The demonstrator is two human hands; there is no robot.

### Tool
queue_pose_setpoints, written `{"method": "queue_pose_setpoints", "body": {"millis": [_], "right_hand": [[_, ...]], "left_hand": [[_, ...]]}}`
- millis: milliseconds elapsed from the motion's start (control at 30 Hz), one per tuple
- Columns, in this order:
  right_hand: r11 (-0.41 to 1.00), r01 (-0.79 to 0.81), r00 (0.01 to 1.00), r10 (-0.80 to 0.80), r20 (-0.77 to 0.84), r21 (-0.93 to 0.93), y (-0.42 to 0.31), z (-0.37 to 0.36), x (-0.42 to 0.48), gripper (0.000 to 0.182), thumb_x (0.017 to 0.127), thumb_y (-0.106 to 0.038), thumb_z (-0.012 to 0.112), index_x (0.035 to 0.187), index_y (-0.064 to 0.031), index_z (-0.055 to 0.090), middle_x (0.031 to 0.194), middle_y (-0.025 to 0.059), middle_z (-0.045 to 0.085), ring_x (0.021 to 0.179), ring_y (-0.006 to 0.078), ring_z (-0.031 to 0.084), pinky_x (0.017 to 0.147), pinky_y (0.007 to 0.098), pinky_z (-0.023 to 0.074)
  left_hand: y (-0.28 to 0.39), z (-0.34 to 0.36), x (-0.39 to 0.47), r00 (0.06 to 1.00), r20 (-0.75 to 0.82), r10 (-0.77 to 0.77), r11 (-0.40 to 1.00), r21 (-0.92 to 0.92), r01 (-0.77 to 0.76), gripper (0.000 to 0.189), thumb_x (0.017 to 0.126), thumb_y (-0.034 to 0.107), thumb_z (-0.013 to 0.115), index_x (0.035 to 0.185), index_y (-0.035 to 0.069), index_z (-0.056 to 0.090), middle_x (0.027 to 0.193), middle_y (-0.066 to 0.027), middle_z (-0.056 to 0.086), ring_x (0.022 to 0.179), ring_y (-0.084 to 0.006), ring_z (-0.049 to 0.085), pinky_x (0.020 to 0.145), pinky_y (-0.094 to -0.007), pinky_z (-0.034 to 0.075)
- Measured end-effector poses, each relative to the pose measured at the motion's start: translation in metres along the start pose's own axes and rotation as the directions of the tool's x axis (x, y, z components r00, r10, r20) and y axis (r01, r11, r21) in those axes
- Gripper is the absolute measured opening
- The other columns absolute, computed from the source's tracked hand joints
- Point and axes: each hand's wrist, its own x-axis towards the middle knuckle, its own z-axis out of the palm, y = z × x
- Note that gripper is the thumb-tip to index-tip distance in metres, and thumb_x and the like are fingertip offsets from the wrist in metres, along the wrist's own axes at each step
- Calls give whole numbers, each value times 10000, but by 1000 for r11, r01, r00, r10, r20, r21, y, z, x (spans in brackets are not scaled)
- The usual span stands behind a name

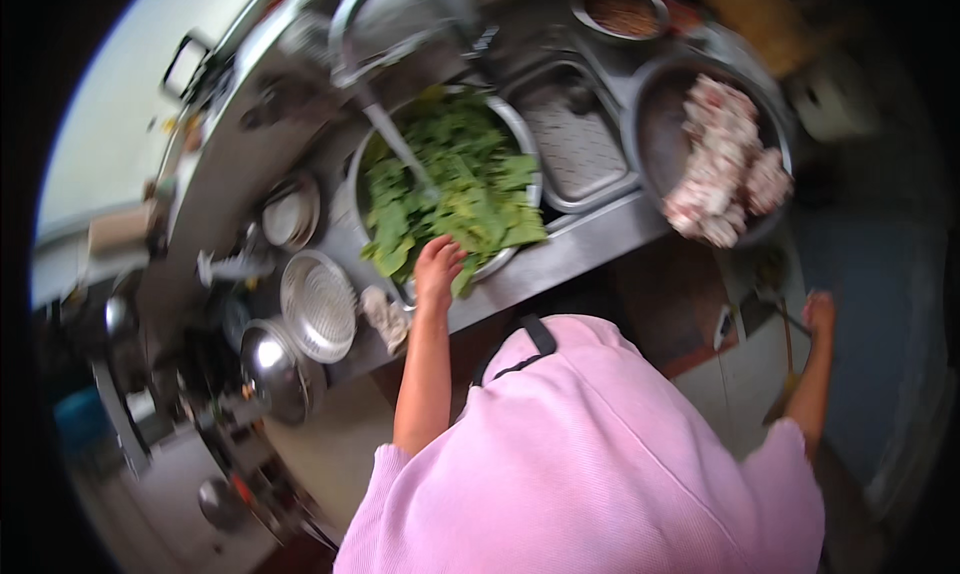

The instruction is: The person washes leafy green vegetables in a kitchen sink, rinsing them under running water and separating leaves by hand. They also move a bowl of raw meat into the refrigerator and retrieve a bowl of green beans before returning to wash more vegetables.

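Green leafy vegetables (465,191) are heaped in a large metal basin (531,135) in a steel sink, and water or a spout tube (394,138) runs down over them from a curved faucet (341,41). At the near edge of the basin is my left hand (439,270), its fingers slightly bent and apart, with nothing clearly held; whether it touches the leaves cannot be told. My right hand (820,309) hangs low at the far right, away from the counter, its fingers blurred and curled. A handle-like rod passes near it. The view is blurred.
Right of the vegetables are a perforated steel tray (574,142) and a wide bowl (652,116) with pale meaty bones (712,161). Behind stands a bowl of reddish-brown food (621,13). To the left are a metal colander (319,306), a shiny round bowl or lid (277,371) and a cloth (384,319).
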Motion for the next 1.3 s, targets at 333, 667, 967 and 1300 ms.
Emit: {"method": "queue_pose_setpoints", "body": {"millis": [333,667,967,1300], "right_hand": [[786,618,559,-433,707,-7,-313,318,-223,249,772,-130,511,1014,-77,524,871,119,527,758,268,506,627,347,407],[116,962,217,-873,436,-246,-486,611,-216,419,737,-244,576,1118,-97,482,1254,177,339,1160,380,298,900,543,270],[-166,814,297,-705,645,-556,-444,664,-221,434,768,-276,480,1167,-105,479,1336,190,240,1202,381,246,947,593,147],[-88,946,165,-699,696,-313,-476,657,-198,280,683,-193,592,949,-107,574,1054,166,462,917,325,450,762,446,385]], "left_hand": [[33,-80,64,773,-136,619,576,748,-330,330,798,144,491,1098,5,494,1109,-186,498,1030,-305,479,882,-348,373],[55,-63,179,812,6,583,350,901,-258,590,820,406,456,1321,167,257,1370,-165,191,1259,-341,176,951,-531,222],[16,-40,156,900,107,423,30,991,-131,687,732,307,525,1338,197,222,1363,-183,189,1242,-354,208,840,-617,298],[36,-52,174,945,138,296,107,978,-177,647,750,311,503,1328,175,244,1289,-166,307,1168,-328,325,839,-571,305]]}}
